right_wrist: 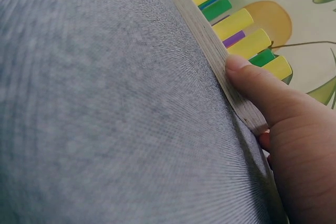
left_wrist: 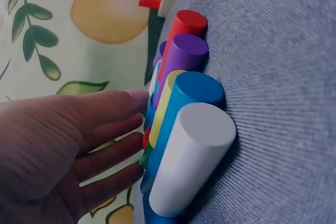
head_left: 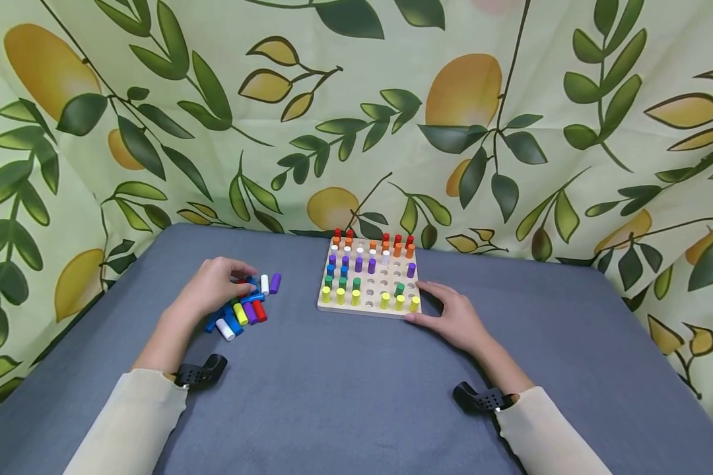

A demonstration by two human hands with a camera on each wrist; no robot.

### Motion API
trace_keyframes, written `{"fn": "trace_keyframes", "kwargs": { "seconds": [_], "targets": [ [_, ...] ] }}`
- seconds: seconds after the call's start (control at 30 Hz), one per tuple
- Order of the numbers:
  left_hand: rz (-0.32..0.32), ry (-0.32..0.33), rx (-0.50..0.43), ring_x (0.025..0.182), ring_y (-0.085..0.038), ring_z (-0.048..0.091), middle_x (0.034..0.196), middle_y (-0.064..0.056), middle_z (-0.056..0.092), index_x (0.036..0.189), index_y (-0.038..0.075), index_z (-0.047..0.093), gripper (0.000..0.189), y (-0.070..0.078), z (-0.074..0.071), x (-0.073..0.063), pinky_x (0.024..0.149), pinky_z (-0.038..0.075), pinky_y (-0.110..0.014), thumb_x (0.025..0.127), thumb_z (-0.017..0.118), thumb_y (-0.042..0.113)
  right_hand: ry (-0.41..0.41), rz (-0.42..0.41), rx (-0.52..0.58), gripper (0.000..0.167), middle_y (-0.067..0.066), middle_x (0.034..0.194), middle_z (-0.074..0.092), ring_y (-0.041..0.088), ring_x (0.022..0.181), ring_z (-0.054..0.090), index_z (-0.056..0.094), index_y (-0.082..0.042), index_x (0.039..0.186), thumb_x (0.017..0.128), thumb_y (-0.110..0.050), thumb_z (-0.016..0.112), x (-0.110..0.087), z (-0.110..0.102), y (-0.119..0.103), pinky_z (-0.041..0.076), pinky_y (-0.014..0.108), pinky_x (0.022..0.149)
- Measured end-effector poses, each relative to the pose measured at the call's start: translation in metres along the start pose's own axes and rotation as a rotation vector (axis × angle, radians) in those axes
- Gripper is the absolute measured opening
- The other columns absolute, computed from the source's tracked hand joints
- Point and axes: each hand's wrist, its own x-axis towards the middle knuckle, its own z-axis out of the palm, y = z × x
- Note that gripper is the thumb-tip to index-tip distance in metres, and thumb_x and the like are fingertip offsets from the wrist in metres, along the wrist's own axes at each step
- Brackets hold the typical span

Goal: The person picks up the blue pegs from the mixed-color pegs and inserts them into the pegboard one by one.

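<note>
My left hand (head_left: 209, 287) is over a loose pile of coloured pegs on the left, its fingertips in among them. In the left wrist view its thumb and fingers reach out fairly straight, the tips partly hidden behind the pegs. Closest there lie a white peg (left_wrist: 194, 156) and a blue peg (left_wrist: 199, 87), with a purple peg (left_wrist: 186, 48) and a red peg (left_wrist: 190, 22) beyond. The right hand (head_left: 454, 320) holds the near right corner of a wooden pegboard (head_left: 362, 311), thumb (right_wrist: 241, 66) against its front edge. Rows of upright pegs fill much of the board, leaving several bare holes.
Grey cloth (head_left: 333, 396) covers the table. A leaf-and-fruit patterned curtain (head_left: 356, 152) hangs right behind the pegboard. A white peg (head_left: 264, 284) and a purple peg (head_left: 275, 284) lie at the pile's right side. Black bands (head_left: 202, 373) circle both wrists.
</note>
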Motion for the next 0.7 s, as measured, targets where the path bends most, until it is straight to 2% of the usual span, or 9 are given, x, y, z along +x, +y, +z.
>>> {"fn": "trace_keyframes", "kwargs": {
  "seconds": [0.53,0.7],
  "targets": [
    [0.01,0.012,0.031,0.073,-0.017,0.065,0.111,-0.023,0.072,0.119,0.001,0.073,0.031,-0.0047,0.0073,0.0047,0.065,0.057,-0.032,0.093,0.072,0.018,0.005,0.007,-0.005,0.078,0.02,0.15,0.053,0.041,0.142,0.046,0.056,-0.016,0.146,0.082,-0.054,0.079,-0.0014,-0.0001,-0.0016,0.035,0.063,0.115],
    [0.007,0.01,0.037,0.07,-0.016,0.064,0.112,-0.023,0.072,0.118,0.002,0.073,0.031,-0.0043,0.0088,0.0055,0.062,0.056,-0.03,0.092,0.073,0.018,0.009,0.005,-0.007,0.078,0.021,0.149,0.053,0.042,0.142,0.046,0.056,-0.017,0.146,0.082,-0.054,0.079,-0.0011,-0.0001,-0.0019,0.035,0.063,0.115]
  ]
}}
